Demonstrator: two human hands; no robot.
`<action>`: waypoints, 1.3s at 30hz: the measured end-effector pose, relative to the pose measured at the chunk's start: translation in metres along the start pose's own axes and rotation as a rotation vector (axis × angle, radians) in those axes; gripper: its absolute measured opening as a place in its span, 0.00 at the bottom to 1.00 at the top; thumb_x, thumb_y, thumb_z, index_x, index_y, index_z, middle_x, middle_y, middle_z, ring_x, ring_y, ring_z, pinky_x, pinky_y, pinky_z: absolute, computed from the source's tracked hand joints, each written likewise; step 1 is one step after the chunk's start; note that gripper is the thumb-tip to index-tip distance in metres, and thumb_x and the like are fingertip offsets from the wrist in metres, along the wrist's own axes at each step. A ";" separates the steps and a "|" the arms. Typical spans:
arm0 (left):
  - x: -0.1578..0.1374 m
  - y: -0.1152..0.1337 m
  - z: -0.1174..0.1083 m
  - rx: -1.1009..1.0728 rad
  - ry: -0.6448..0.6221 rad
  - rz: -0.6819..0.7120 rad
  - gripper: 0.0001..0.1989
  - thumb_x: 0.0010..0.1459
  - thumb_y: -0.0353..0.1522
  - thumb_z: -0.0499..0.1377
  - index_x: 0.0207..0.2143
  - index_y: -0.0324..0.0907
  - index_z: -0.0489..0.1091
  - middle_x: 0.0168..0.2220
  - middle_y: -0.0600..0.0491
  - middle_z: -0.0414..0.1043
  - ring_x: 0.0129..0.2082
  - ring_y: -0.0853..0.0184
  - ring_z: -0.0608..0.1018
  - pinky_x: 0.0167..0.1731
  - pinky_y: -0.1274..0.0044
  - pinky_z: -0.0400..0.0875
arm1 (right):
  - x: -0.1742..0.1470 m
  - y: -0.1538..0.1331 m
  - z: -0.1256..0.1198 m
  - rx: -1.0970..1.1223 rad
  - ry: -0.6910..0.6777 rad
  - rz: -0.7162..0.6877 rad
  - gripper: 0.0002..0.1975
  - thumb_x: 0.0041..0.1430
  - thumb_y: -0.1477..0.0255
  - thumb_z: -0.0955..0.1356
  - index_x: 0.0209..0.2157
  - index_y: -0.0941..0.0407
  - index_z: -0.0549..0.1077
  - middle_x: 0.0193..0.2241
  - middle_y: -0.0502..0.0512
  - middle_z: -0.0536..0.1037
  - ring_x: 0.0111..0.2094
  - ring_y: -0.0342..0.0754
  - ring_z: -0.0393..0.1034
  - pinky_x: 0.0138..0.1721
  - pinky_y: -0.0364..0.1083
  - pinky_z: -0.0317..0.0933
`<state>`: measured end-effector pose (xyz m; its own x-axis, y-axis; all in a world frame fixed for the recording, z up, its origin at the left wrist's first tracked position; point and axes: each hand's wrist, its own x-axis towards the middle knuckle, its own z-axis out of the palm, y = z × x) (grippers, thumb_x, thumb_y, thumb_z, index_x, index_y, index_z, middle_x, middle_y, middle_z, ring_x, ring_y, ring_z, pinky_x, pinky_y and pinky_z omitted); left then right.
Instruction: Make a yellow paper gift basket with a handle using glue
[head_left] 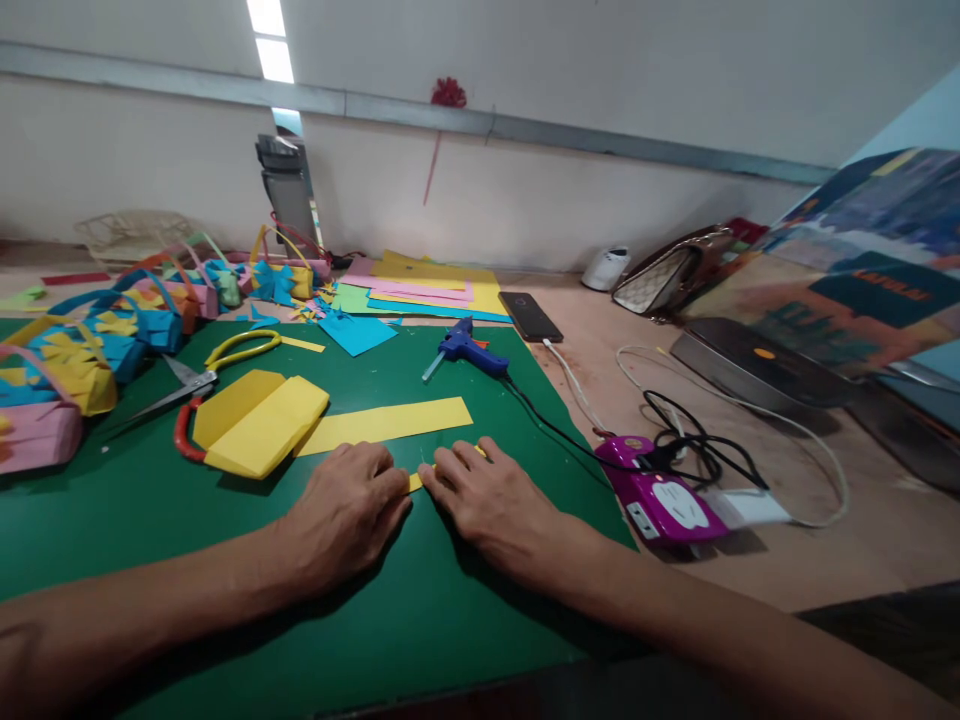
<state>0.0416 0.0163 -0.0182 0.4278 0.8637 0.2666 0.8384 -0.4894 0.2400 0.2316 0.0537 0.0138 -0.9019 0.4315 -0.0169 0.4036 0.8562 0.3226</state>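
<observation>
The left hand [349, 505] pinches the left part of a narrow yellow strip [414, 483], its fingers curled tight; the right hand [491, 505] bends its fingers, nearly closed, down onto the strip's right part, towards the right edge of the green mat [450, 620]. A wider yellow strip [390, 424] lies flat just beyond, beside a folded yellow box [271, 425]. A blue glue gun [474, 350] lies near the mat's far right corner

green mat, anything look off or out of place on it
Mainly the scissors: they lie wide open on the mat, blades towards the paper baskets, and one handle is yellow, the other red, which looks mismatched. The glue gun lies on its side. I see no spill.
</observation>
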 end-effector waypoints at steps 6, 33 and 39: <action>0.000 -0.003 0.005 0.006 0.090 0.013 0.13 0.61 0.31 0.48 0.29 0.40 0.70 0.27 0.50 0.68 0.29 0.65 0.67 0.30 0.74 0.59 | 0.004 0.000 0.002 -0.046 0.034 -0.090 0.09 0.58 0.78 0.61 0.39 0.64 0.69 0.33 0.60 0.69 0.34 0.53 0.63 0.34 0.53 0.56; -0.009 -0.009 -0.013 -0.022 -0.008 -0.053 0.14 0.62 0.32 0.48 0.30 0.39 0.70 0.30 0.50 0.69 0.32 0.67 0.71 0.32 0.77 0.65 | 0.004 0.024 0.009 -0.222 0.241 0.039 0.11 0.57 0.82 0.59 0.28 0.62 0.71 0.24 0.59 0.73 0.27 0.52 0.65 0.41 0.55 0.52; -0.014 -0.015 -0.016 -0.119 -0.010 -0.063 0.13 0.61 0.31 0.48 0.27 0.39 0.69 0.28 0.51 0.68 0.29 0.69 0.71 0.29 0.78 0.64 | 0.011 0.027 0.008 -0.071 0.117 0.124 0.12 0.61 0.78 0.58 0.34 0.60 0.72 0.30 0.58 0.75 0.32 0.50 0.65 0.44 0.51 0.50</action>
<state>0.0179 0.0097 -0.0110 0.3794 0.8940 0.2383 0.8180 -0.4445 0.3651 0.2337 0.0838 0.0151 -0.8596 0.4925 0.1363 0.5044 0.7747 0.3814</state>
